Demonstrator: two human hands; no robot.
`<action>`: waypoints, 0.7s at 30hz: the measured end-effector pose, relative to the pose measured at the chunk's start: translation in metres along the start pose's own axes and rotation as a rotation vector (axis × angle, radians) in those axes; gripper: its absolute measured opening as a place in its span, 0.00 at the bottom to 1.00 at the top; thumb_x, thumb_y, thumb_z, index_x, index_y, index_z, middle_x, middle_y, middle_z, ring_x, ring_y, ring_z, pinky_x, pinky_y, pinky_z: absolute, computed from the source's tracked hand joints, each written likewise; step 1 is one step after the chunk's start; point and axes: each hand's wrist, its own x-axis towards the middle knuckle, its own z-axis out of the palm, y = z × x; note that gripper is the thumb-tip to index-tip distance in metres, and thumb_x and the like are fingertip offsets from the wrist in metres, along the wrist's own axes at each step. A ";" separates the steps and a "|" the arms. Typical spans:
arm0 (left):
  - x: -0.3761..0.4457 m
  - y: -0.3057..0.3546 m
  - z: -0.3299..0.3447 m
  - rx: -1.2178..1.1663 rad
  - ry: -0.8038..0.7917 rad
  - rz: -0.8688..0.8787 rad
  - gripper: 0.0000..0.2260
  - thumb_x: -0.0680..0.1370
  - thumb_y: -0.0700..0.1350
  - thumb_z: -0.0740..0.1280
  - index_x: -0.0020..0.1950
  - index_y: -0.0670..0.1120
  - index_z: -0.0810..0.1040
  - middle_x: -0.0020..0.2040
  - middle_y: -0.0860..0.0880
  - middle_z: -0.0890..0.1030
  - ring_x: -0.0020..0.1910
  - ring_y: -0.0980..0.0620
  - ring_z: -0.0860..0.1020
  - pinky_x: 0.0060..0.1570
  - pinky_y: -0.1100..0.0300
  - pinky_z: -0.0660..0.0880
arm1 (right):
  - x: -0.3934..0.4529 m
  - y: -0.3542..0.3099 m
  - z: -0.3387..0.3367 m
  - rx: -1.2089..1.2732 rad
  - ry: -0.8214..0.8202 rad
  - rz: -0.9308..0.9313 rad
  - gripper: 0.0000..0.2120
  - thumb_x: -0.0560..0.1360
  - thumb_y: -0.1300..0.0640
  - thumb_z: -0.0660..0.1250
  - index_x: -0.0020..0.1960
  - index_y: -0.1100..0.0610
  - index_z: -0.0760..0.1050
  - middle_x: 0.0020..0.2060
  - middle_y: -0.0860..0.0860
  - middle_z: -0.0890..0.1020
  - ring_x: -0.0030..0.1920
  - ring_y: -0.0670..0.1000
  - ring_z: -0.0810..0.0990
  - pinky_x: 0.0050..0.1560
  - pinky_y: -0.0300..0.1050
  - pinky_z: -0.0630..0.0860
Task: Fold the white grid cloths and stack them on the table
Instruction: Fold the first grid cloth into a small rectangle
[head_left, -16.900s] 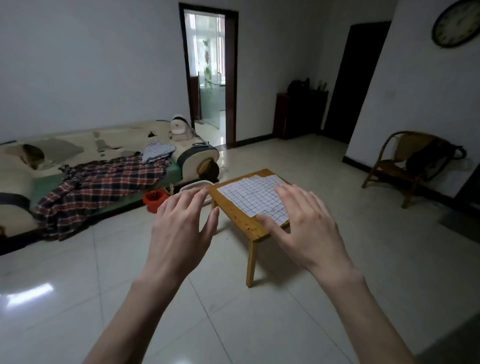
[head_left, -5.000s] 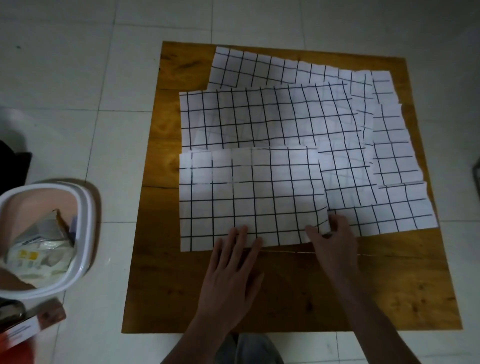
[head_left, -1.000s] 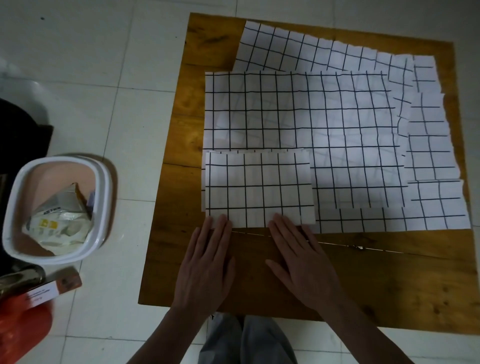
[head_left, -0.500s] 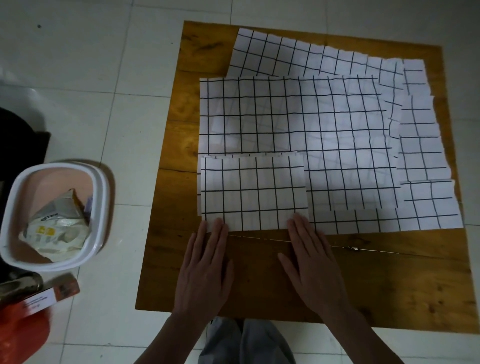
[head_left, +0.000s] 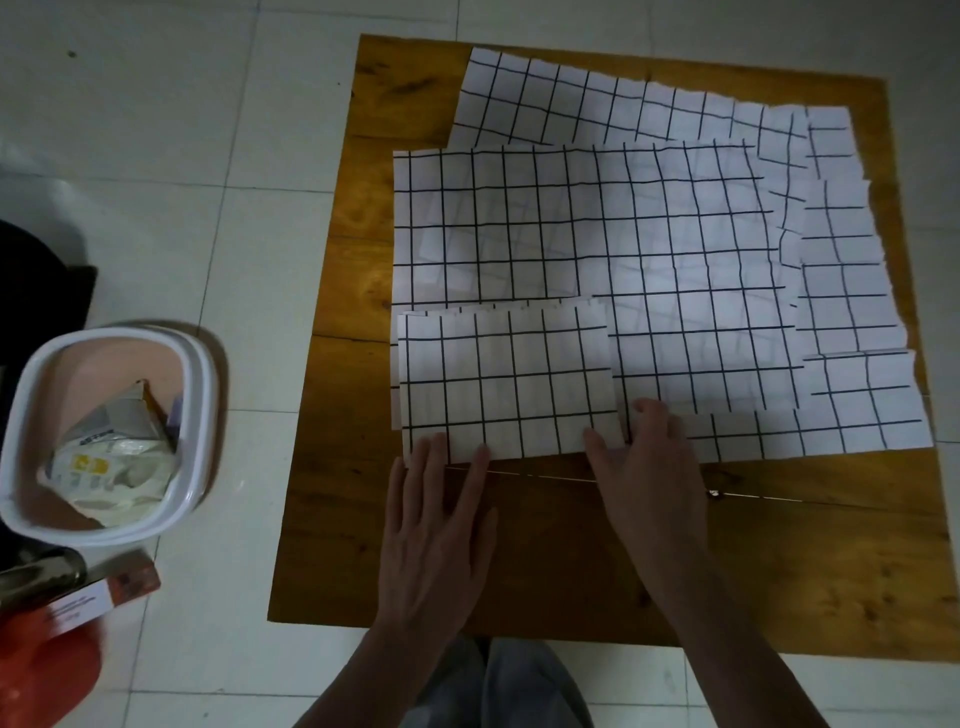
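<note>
Folded cloth (head_left: 506, 382) lies at the near left of the table (head_left: 571, 561), on top of a larger flat cloth (head_left: 597, 223). Left of the grip, off the table, stands a bin (head_left: 200, 395) with litter in it. The left hand (head_left: 434, 525) lies flat with fingers straight, its tips pressing the fold's near edge. Just right, the right hand (head_left: 649, 467) has fingers curled at the fold's near right corner, thumb on top (whether it truly pinches is unclear). Right of the grip more cloths (head_left: 841, 291) overlap, unfolded. The fabric looks thin, light and limp, likely to slide over the sheet beneath; take hold at corners and edges, and flatten creases with the palm.
</note>
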 end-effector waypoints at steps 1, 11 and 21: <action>0.001 0.002 0.001 0.007 -0.003 0.036 0.28 0.86 0.59 0.53 0.84 0.49 0.61 0.84 0.40 0.59 0.84 0.39 0.55 0.81 0.41 0.53 | 0.002 -0.003 0.000 0.017 -0.008 0.013 0.27 0.79 0.41 0.68 0.71 0.56 0.66 0.61 0.55 0.75 0.56 0.52 0.76 0.50 0.46 0.75; 0.003 0.016 0.006 0.020 -0.070 0.091 0.28 0.87 0.60 0.49 0.86 0.51 0.56 0.84 0.41 0.57 0.84 0.39 0.55 0.78 0.41 0.56 | 0.005 -0.013 0.004 0.584 -0.013 0.156 0.29 0.76 0.55 0.75 0.74 0.53 0.68 0.61 0.49 0.73 0.59 0.50 0.77 0.49 0.36 0.74; 0.005 0.022 0.000 -0.008 -0.074 0.110 0.27 0.87 0.60 0.50 0.84 0.50 0.61 0.82 0.41 0.63 0.82 0.40 0.60 0.79 0.41 0.55 | -0.007 -0.022 0.005 0.757 0.034 0.131 0.10 0.82 0.56 0.68 0.45 0.44 0.75 0.40 0.46 0.81 0.40 0.48 0.81 0.39 0.40 0.78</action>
